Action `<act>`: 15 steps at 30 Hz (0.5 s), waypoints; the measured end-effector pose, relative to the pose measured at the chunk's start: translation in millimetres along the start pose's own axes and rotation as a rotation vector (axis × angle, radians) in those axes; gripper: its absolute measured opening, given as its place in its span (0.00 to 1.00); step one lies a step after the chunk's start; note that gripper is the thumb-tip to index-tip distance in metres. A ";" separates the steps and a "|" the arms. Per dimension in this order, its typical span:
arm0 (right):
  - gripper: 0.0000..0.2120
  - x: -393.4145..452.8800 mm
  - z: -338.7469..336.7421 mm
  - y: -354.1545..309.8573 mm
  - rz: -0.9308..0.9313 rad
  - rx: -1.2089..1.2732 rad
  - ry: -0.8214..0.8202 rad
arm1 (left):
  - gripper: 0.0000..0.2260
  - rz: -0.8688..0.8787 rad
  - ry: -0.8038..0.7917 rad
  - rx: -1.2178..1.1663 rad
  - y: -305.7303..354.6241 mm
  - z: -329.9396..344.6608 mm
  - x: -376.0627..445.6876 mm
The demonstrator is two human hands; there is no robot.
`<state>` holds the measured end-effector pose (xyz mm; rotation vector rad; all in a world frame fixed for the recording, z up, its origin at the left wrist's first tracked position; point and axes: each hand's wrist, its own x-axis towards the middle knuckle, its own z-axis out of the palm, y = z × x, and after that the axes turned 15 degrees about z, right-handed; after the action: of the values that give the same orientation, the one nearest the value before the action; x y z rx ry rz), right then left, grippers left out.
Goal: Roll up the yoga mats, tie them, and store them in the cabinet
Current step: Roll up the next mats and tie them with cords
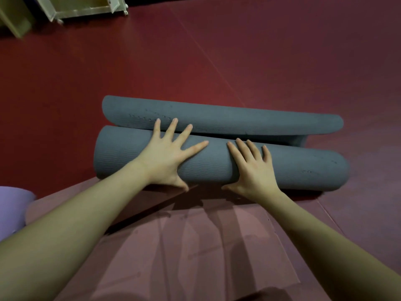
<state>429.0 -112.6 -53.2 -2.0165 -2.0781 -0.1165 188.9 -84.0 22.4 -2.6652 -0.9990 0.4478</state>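
A long grey foam roll and the curled grey mat end just beyond it bar the middle. Bare dark red floor lies open beyond, up to a pale wheeled cabinet far left. A lilac mat blocks the near left.

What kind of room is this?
Probably a yoga or exercise room: a dark red padded floor, a grey yoga mat being rolled, a pink mat and a purple mat nearby.

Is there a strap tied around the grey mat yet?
No. The grey mat is bare of any strap, with the left hand and right hand pressed flat on it.
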 end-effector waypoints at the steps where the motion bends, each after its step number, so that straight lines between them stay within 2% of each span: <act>1: 0.59 0.0 -1.0 0.4 -0.008 0.008 0.002 | 0.55 0.017 -0.012 0.032 1.1 0.1 -0.8; 9: 0.55 -12.5 -36.9 8.6 -0.042 0.026 -0.040 | 0.51 0.024 -0.063 -0.089 10.9 -16.9 -8.0; 15: 0.53 -69.0 -62.5 29.6 -0.025 -0.006 -0.112 | 0.51 0.084 -0.081 -0.157 61.5 -33.5 -25.4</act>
<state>466.8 -192.6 -11.8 -2.0456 -2.1724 -0.0143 219.5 -150.3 37.0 -2.8579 -0.9856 0.5182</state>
